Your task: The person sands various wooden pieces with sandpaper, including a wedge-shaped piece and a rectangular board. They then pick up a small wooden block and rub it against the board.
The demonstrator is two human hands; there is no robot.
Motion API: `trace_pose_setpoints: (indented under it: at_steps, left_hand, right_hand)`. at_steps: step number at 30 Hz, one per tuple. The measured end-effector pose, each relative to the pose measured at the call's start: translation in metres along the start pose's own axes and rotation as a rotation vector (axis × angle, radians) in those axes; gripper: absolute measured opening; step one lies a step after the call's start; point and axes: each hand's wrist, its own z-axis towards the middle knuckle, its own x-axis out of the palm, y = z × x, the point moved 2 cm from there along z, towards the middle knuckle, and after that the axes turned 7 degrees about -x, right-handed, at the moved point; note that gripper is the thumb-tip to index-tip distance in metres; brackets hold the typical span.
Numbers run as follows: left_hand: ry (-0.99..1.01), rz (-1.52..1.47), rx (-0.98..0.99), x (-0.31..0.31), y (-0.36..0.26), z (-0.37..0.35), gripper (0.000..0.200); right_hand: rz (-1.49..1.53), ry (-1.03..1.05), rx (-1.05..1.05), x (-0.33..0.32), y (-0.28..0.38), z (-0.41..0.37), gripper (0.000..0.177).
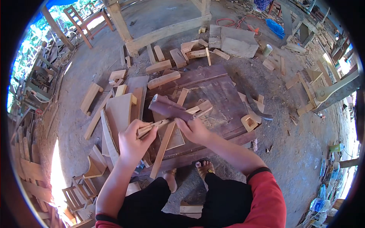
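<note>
Over worn board (pixel 216 91), left hand (pixel 133 142) clasps pale stick (pixel 157 124), right hand (pixel 194 130) dark block (pixel 167 107)

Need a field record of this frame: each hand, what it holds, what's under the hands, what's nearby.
setting: outdoor wood yard, dirt ground
left hand: closed on a small pale wooden piece
right hand: grips a dark reddish-brown wooden block, which sits just above the piece
under hands: long pale wooden strip lying on a wide dark brown wooden board
nearby: pale wood offcuts; blue plastic bag
</note>
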Motion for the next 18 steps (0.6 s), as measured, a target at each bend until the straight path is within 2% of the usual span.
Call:
trace_pose_setpoints:
  at_steps: [1, 3, 4, 5, 6, 7, 8, 9, 10, 13, 15, 16, 18]
  left_hand:
    - [0.000, 0.005, 0.000, -0.001, 0.002, -0.001, 0.017]
    - [0.035, 0.026, 0.148, 0.000, 0.006, -0.003, 0.018]
    - [0.032, 0.024, 0.150, -0.001, 0.010, -0.003, 0.018]
    - [0.052, 0.046, 0.276, -0.002, 0.013, -0.004, 0.018]
    - [0.072, 0.067, 0.402, -0.002, 0.012, -0.005, 0.018]
    - [0.067, 0.059, 0.405, -0.001, 0.010, -0.006, 0.018]
    - [0.074, 0.080, 0.452, 0.000, 0.006, -0.007, 0.020]
    - [0.082, 0.102, 0.500, 0.000, 0.002, -0.006, 0.022]
    - [0.078, 0.099, 0.505, 0.000, -0.001, -0.005, 0.022]
    - [0.084, 0.162, 0.445, -0.002, -0.006, -0.002, 0.024]
    - [-0.101, 0.229, 0.573, -0.005, -0.008, 0.002, 0.025]
    - [-0.109, 0.229, 0.566, -0.005, -0.008, 0.001, 0.025]
    - [-0.123, 0.245, 0.388, -0.006, -0.006, 0.000, 0.028]
  right_hand:
    - [0.005, -0.002, -0.001, 0.004, -0.004, -0.005, 0.031]
    - [0.179, -0.145, -0.030, 0.006, -0.025, -0.021, 0.023]
    - [0.076, -0.165, 0.175, 0.003, -0.040, -0.033, 0.029]
    - [-0.031, -0.185, 0.380, -0.003, -0.059, -0.045, 0.034]
    - [-0.320, -0.052, 0.503, -0.008, -0.090, -0.055, 0.039]
    - [-0.610, 0.082, 0.621, -0.014, -0.118, -0.064, 0.044]
    - [-0.618, 0.079, 0.619, -0.022, -0.128, -0.068, 0.044]
    - [-0.631, 0.074, 0.660, -0.031, -0.133, -0.070, 0.051]
    - [-0.642, 0.071, 0.701, -0.035, -0.139, -0.071, 0.058]
    - [-0.659, 0.117, 0.694, -0.035, -0.142, -0.072, 0.061]
    - [-0.671, 0.112, 0.680, -0.035, -0.139, -0.070, 0.060]
    - [-0.677, 0.103, 0.671, -0.034, -0.139, -0.069, 0.058]
    - [-0.610, 0.108, 0.640, -0.025, -0.108, -0.053, 0.053]
